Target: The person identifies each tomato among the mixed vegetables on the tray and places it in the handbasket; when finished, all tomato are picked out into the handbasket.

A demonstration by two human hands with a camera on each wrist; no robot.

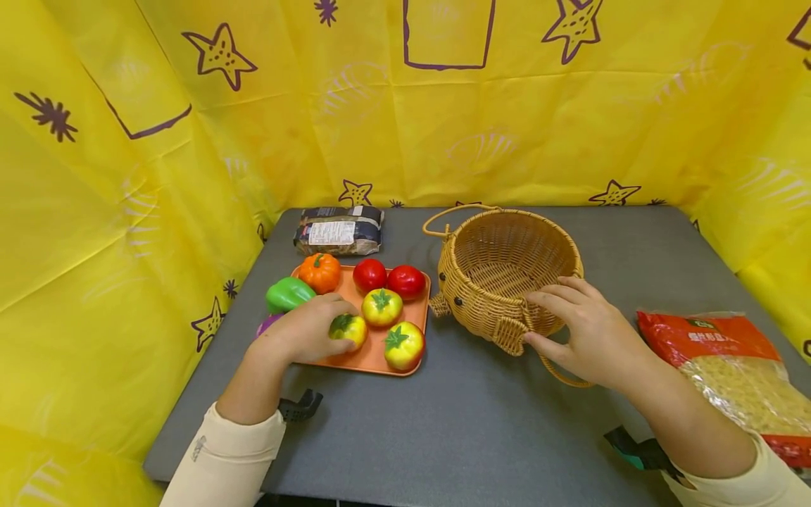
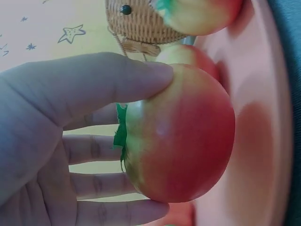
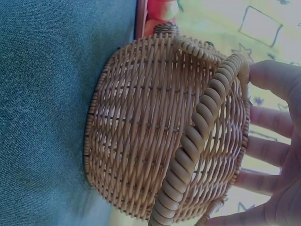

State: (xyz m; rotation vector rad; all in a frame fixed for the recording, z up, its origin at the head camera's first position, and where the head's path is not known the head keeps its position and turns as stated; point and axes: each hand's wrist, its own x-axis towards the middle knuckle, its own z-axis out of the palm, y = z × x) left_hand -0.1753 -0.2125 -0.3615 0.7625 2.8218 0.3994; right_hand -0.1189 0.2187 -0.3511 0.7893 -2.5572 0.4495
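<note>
Caution: the yellow tomato (image 1: 351, 332) is presenting a smooth, rounded surface to the left hand (image 1: 310, 327), so a weak or off-centre grasp could be causing a slip and a roll. A second tomato (image 1: 382, 308) and a third tomato (image 1: 407, 346) are lying near it on the orange tray (image 1: 364, 360); a low sideways sweep could be displacing them. The wicker basket (image 1: 481, 303) is standing on the table (image 1: 380, 451); uneven pressure on its rim could be tipping it, and the handle (image 3: 188, 146) is hanging across the outer wall, where it could be snagging the fingers. Hand pose: the left hand is reaching in from the near left and is grasping the yellow tomato, the thumb bearing on one side and the fingers spreading around the other. The tomato is sitting within the tray's outline, toward the near edge; the views are not showing whether it is touching the tray. The right hand (image 1: 592, 331) is gripping the basket rim at the near right, the thumb lying outside, near the woven ear (image 1: 510, 334), and the fingers extending over the rim.
</note>
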